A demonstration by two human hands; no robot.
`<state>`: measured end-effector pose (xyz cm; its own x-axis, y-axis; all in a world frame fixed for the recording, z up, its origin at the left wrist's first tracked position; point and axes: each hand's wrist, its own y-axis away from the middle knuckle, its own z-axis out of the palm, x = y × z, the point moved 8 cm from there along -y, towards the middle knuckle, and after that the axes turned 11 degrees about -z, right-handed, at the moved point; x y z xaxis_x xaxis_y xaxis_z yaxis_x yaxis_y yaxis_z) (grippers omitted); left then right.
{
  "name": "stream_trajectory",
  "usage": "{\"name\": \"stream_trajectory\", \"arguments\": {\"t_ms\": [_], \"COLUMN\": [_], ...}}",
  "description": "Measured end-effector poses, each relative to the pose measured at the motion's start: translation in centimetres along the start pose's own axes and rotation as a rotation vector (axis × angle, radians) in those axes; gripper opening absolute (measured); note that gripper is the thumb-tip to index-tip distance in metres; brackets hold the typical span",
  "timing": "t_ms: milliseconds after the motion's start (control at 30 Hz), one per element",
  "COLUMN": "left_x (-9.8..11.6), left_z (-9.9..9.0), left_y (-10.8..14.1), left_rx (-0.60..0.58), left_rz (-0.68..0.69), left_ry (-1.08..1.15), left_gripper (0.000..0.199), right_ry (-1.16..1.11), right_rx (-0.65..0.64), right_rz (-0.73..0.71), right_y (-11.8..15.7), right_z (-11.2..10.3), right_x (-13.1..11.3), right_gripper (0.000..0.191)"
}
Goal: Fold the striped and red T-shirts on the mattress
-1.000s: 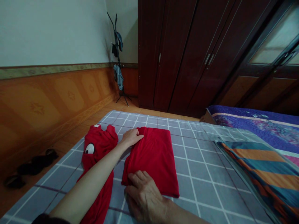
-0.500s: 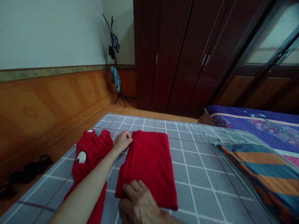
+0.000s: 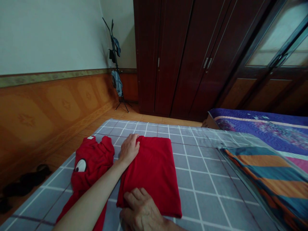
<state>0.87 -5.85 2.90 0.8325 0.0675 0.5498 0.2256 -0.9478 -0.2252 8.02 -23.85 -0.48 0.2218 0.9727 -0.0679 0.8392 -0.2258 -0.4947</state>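
Note:
A folded red cloth (image 3: 154, 173) lies flat on the grey checked bedspread (image 3: 202, 179). At its upper left corner, my left hand (image 3: 130, 148) has its fingers closed on the edge. My right hand (image 3: 141, 210) is at the lower left corner, its fingers bent and pressed on the cloth; the thumb side is partly hidden. Left of the folded cloth, a crumpled red garment (image 3: 93, 160) with a white eye patch lies partly under my left forearm.
Striped orange and blue cloth (image 3: 271, 166) lies at the right. Beyond are a purple bed cover (image 3: 255, 125), a dark wardrobe (image 3: 178, 64) and a coat stand (image 3: 116, 64). Dark items (image 3: 26, 181) lie on the floor at left.
My left hand has shifted slightly and turned flatter over the upper left edge of the folded cloth. My right hand stays at the lower corner. The view has moved a little.

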Motion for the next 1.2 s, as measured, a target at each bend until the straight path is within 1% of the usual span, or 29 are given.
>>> {"name": "stream_trajectory", "arguments": {"t_ms": [33,100,133,167,200,233,300,333,433,500,533,567,600,667,700,767,833,900,933,967,1000,1033,1067,1100,1133,1167,1200], "left_x": [1.3,3.6,4.2,4.2,3.8,3.1,1.7,1.3,0.5,-0.1,0.0,0.4,1.1,2.7,3.3,3.9,3.9,4.0,4.0,3.9,3.8,3.6,3.3,3.1,3.0,2.9,3.0], "left_z": [0.1,1.3,2.1,3.0,3.6,3.9,3.8,3.8,3.8,3.1,2.6,2.3,2.3,3.0,3.4,4.0,3.9,3.9,4.1,4.4,4.8,5.1,5.4,5.6,5.8,5.9,5.9], "left_y": [0.7,2.5,3.2,3.7,3.7,3.4,2.7,2.4,1.7,1.1,1.1,1.3,1.8,3.2,4.0,4.9,5.1,5.3,5.4,5.6,5.7,5.8,5.8,5.7,5.7,5.7,5.8], "left_rx": [-0.013,-0.098,-0.164,-0.224,-0.254,-0.249,-0.205,-0.196,-0.246,-0.196,-0.157,-0.134,-0.140,-0.235,-0.289,-0.352,-0.333,-0.326,-0.343,-0.372,-0.407,-0.431,-0.439,-0.438,-0.440,-0.445,-0.452], "left_rz": [0.118,0.357,0.433,0.457,0.431,0.371,0.276,0.266,0.263,0.181,0.152,0.158,0.197,0.305,0.336,0.327,0.269,0.271,0.291,0.314,0.334,0.341,0.337,0.330,0.330,0.330,0.332], "left_ry": [-0.011,-0.076,-0.128,-0.188,-0.251,-0.307,-0.373,-0.384,-0.405,-0.444,-0.456,-0.454,-0.435,-0.383,-0.369,-0.375,-0.397,-0.394,-0.386,-0.379,-0.377,-0.380,-0.388,-0.396,-0.399,-0.404,-0.406], "left_gripper": [0.031,0.034,0.037,0.043,0.050,0.056,0.064,0.066,0.066,0.064,0.063,0.061,0.061,0.062,0.064,0.068,0.070,0.073,0.075,0.078,0.081,0.084,0.084,0.082,0.080,0.078,0.078], "right_ry": [0.004,0.011,0.015,0.019,0.022,0.025,0.033,0.035,0.017,0.001,-0.002,-0.001,0.004,0.015,0.019,0.024,0.002,-0.053,-0.089,-0.132,-0.173,-0.207,-0.250,-0.265,-0.251,-0.211,-0.158], "right_rx": [0.007,0.011,0.015,0.020,0.022,0.026,0.029,0.029,0.006,-0.022,-0.033,-0.041,-0.045,-0.053,-0.056,-0.059,-0.067,-0.081,-0.077,-0.061,-0.024,0.040,0.105,0.170,0.209,0.218,0.179], "right_rz": [-0.002,-0.009,-0.011,-0.008,-0.006,-0.002,-0.003,-0.008,-0.025,-0.009,0.001,0.011,0.014,0.000,-0.012,-0.001,0.017,0.006,0.006,0.014,0.052,0.135,0.206,0.261,0.318,0.367,0.410], "right_y": [0.0,0.0,0.0,0.0,0.1,0.1,0.1,0.0,-0.1,-0.1,-0.1,-0.1,-0.1,0.0,0.1,0.4,0.6,0.4,0.2,-0.2,-0.6,-0.8,-1.0,-0.9,-0.7,-0.2,0.4], "right_z": [0.0,0.0,0.0,0.0,0.0,0.0,0.0,0.0,-0.1,0.0,0.0,0.1,0.2,0.8,1.2,1.9,2.1,1.1,0.0,-1.6,-3.5,-5.6,-7.4,-9.0,-10.0,-10.4,-10.2], "right_x": [0.0,-0.1,-0.1,-0.1,-0.1,-0.1,-0.1,-0.1,-0.2,-0.2,-0.1,-0.1,0.0,-0.1,-0.1,0.1,0.2,-0.1,-0.3,-0.3,0.0,0.9,2.0,3.2,4.7,6.5,8.3], "right_gripper": [0.028,0.028,0.028,0.028,0.027,0.027,0.028,0.029,0.031,0.031,0.031,0.030,0.030,0.028,0.026,0.022,0.018,0.017,0.016,0.015,0.013,0.012,0.016,0.026,0.037,0.049,0.060]}}
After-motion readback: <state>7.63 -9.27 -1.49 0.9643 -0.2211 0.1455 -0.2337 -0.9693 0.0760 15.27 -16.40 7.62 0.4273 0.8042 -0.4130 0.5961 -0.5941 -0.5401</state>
